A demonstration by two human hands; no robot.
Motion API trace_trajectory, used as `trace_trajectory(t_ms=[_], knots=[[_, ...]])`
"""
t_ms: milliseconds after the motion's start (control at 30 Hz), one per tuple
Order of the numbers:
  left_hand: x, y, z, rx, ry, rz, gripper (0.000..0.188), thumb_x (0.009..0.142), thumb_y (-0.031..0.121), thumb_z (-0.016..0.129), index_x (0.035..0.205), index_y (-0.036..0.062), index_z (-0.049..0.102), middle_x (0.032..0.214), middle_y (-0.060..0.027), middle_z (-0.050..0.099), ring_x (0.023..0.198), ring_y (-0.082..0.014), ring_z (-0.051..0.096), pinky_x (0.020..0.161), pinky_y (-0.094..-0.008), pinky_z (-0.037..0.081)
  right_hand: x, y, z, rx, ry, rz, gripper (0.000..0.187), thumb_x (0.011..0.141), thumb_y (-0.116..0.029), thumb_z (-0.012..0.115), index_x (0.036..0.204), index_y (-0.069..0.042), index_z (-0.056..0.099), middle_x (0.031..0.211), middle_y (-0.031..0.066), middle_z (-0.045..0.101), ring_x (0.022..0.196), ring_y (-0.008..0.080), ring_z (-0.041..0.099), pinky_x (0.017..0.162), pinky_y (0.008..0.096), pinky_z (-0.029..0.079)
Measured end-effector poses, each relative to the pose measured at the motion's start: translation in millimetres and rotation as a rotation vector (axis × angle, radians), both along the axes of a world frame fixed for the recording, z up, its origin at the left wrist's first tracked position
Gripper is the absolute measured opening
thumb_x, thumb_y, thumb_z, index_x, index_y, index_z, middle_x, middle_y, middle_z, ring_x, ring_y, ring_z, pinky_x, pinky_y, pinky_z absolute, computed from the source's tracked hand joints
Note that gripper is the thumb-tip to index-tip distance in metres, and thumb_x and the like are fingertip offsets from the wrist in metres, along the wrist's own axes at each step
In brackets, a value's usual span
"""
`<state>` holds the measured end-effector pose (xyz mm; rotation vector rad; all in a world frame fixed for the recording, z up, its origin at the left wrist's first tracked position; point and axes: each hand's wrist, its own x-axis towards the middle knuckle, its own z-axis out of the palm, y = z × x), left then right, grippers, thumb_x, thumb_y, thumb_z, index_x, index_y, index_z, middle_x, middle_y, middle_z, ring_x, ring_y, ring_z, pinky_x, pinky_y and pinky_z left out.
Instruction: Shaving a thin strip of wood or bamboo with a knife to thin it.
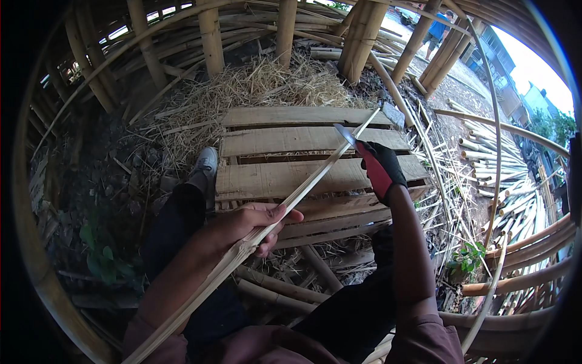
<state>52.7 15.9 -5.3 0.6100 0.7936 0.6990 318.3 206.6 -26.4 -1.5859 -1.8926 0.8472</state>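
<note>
A long pale bamboo strip (315,178) runs slantwise from the lower left, along my left forearm, up to the far right corner of a slatted wooden crate (260,179). My bare left hand (265,222) is closed around the strip near its middle, at a rough node. In a black and red glove, my right hand (382,170) grips a knife (346,134); its handle is hidden by the fingers. The blade lies across the strip and touches it above the crate's slats.
Straw-like shavings (267,85) lie heaped behind the crate. Upright bamboo posts (211,42) stand beyond it. Cut bamboo poles (503,158) are piled at the right, near a leafy plant (467,259). A person (438,33) stands far off at the upper right.
</note>
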Motion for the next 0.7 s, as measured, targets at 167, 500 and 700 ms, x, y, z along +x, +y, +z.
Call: trace_trajectory(t_ms=[167, 500, 700], knots=[[-9.3, -1.8, -2.8, -0.003, -0.005, -0.004, 0.047, 0.106, 0.041, 0.031, 0.119, 0.0008, 0.051, 0.058, 0.0032, 0.042, 0.044, -0.0059, 0.047, 0.038, -0.0184, 0.039, -17.9, -7.5, 18.9, -0.07, -0.323, -0.112, 0.071, 0.097, -0.061, 0.031, 0.097, -0.002, 0.071, 0.092, 0.0273, 0.066, 0.088, 0.0448, 0.063, 0.081, 0.0452, 0.048], [-1.0, -1.1, -4.2, 0.018, 0.12, -0.068, 0.04, 0.105, 0.045, 0.031, 0.084, 0.013, 0.042, 0.053, 0.0048, 0.039, 0.039, -0.0047, 0.039, 0.037, -0.019, 0.038, -42.2, 6.7, 0.1, 0.174, -0.666, -0.355, 0.074, 0.102, -0.051, 0.019, 0.085, -0.004, 0.074, 0.086, 0.0225, 0.071, 0.088, 0.0408, 0.068, 0.078, 0.0504, 0.051], [0.2, -2.9, -14.2, 0.066, 0.038, -0.069, 0.041, 0.105, 0.045, 0.032, 0.083, 0.012, 0.042, 0.05, 0.0034, 0.039, 0.036, -0.0066, 0.04, 0.035, -0.0198, 0.036, -42.8, 4.4, -8.3, 0.186, -0.698, -0.333, 0.07, 0.102, -0.046, 0.019, 0.086, -0.005, 0.073, 0.088, 0.0218, 0.071, 0.087, 0.0405, 0.068, 0.077, 0.0509, 0.051]])
